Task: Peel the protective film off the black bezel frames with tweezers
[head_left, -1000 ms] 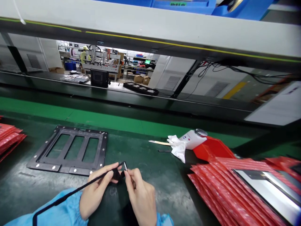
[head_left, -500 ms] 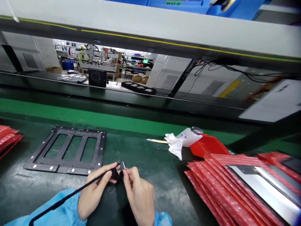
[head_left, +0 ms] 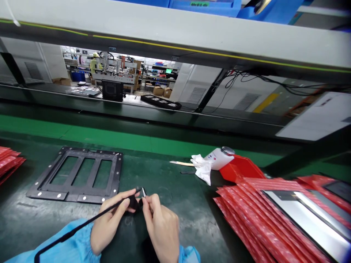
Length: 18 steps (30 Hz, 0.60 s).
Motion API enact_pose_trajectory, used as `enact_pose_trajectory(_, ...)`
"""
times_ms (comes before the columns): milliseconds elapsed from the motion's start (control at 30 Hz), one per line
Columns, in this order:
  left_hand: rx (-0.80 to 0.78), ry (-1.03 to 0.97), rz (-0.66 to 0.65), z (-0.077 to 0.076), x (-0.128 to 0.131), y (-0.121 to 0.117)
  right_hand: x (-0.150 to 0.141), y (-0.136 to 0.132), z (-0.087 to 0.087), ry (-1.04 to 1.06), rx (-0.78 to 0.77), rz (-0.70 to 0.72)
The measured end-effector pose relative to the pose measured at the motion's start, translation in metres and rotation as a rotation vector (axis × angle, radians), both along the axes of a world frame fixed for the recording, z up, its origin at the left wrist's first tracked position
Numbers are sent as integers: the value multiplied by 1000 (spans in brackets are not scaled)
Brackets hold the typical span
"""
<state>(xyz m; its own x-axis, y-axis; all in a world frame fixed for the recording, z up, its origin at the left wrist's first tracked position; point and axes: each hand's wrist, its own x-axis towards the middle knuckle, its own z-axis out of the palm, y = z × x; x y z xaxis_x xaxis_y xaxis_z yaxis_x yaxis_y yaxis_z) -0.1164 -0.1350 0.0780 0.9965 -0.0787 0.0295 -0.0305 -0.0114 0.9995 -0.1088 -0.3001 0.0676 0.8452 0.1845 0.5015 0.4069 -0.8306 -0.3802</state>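
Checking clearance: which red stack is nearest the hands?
The stack topped by a silvery panel, closest to the right hand; the far-left stack and far-right wrap lie farther off.

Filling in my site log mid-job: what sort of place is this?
Probably a factory assembly area: a green workbench holding a slotted black frame, stacked red packaging, and a white machine in the background.

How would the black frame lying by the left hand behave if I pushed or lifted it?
The black frame is probably stiff, since its border and crossbars look straight. Lying broad and flat on the bench, it should slide rather than tip or roll. Being cut through in three places, it may be light for its outline, though its material isn't clear.
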Motion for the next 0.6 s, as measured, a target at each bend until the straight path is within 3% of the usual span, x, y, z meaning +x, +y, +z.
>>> enact_pose_trajectory(133, -24, 3, -9, -1, 2, 1, 0, 0, 2, 51, 64, 32)
enact_pose_trajectory(267, -90, 21, -22, -2, 5, 3, -1, -1, 10, 176, 395, 123)
enact_pose_trajectory(467, -246, 93, -59, -3, 6, 2, 7, -9, 15, 210, 841, -76)
enact_pose_trajectory(600, -292, 95, -72, -2, 7, 1, 17, -10, 11, 366, 1065, -6)
